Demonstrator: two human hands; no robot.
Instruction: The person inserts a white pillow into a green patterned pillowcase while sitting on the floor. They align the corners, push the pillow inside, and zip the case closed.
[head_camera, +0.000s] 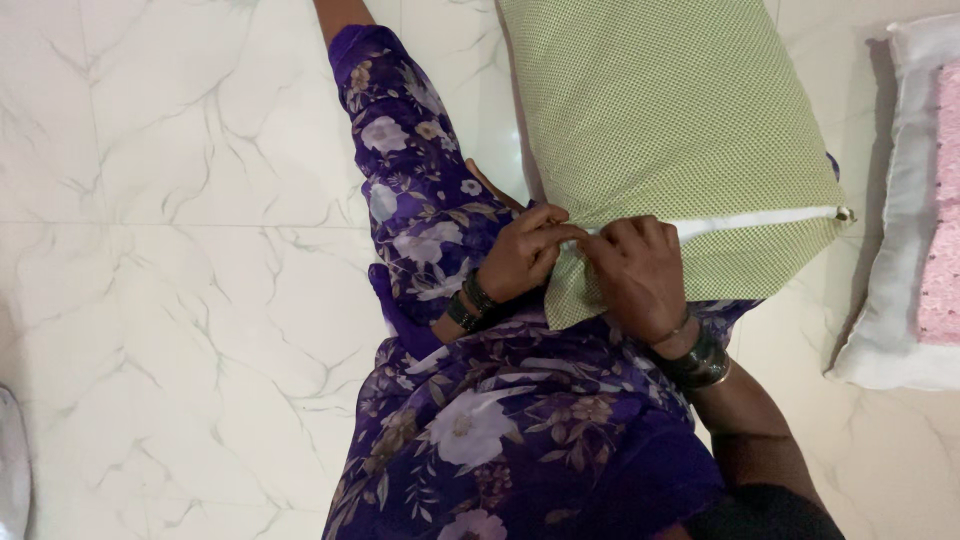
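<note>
A green dotted pillow cover (670, 120) with a white pillow inside lies over my lap, its open zipper seam (760, 220) showing a white strip. My left hand (525, 255) pinches the cover's edge at the near end of that seam. My right hand (635, 270) grips the same edge right beside it, fingers curled over the fabric. The two hands touch each other. The metal zipper pull (845, 213) sits at the seam's far right end. Dark bangles ring both wrists.
I sit on a white marble-tile floor (180, 250), with my legs in purple floral cloth (430, 200). A white cushion (895, 250) with a pink textured cover (945, 200) lies on the floor at the right edge.
</note>
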